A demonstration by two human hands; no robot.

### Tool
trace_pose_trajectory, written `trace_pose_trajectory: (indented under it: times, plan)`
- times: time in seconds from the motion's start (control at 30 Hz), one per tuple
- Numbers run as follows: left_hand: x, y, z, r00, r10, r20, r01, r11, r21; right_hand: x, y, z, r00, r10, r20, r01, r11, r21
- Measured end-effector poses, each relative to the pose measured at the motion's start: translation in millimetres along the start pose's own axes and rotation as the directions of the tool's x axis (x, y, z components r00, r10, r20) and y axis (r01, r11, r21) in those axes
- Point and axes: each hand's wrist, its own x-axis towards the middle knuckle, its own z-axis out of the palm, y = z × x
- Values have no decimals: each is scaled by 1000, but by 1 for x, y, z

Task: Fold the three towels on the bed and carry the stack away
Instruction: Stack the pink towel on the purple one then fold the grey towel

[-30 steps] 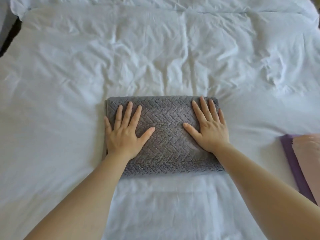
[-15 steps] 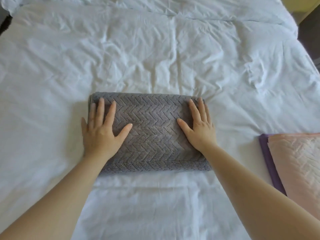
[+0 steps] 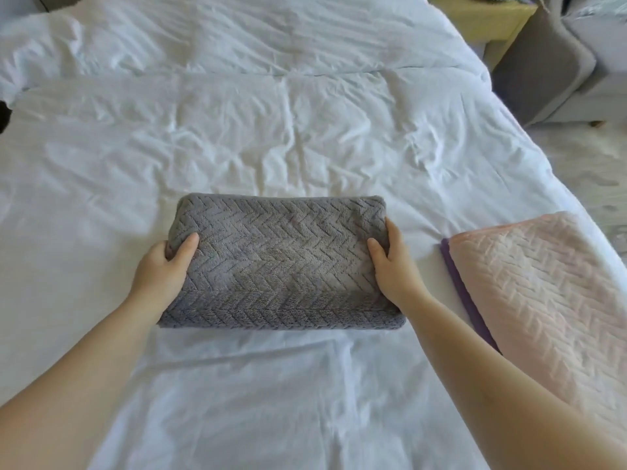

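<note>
A folded grey towel [image 3: 278,259] with a herringbone weave lies in the middle of the white bed [image 3: 271,130]. My left hand [image 3: 163,269] grips its left end, thumb on top and fingers tucked underneath. At the opposite end, my right hand [image 3: 393,266] holds the towel the same way. To the right lies a folded pink towel [image 3: 543,300] on top of a purple towel [image 3: 464,300], of which only the left edge shows.
The bed's right edge runs diagonally past the pink towel. Beyond it stand a grey upholstered seat [image 3: 549,62] and a yellow piece of furniture [image 3: 488,22], with pale floor [image 3: 583,171] between.
Both hands have slid from lying flat on top of the grey towel to gripping its two ends. The view has shifted, showing more of the pink towel and the room.
</note>
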Motion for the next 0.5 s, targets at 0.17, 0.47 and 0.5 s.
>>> trace_pose_trajectory:
  times: [0.17,0.47,0.5]
  plan:
    - [-19,100,51,955,269,126,-266,963,-45,-50,17,-101,947,32,-320,-25,999,26]
    - [-105,267,210,639,615,462,-610,771,-182,-172,86,-235,608,338,-718,-261,939,221]
    - [-113,280,225,594,639,489,-645,741,-184,-182,92,-237,568,368,-737,-265,929,260]
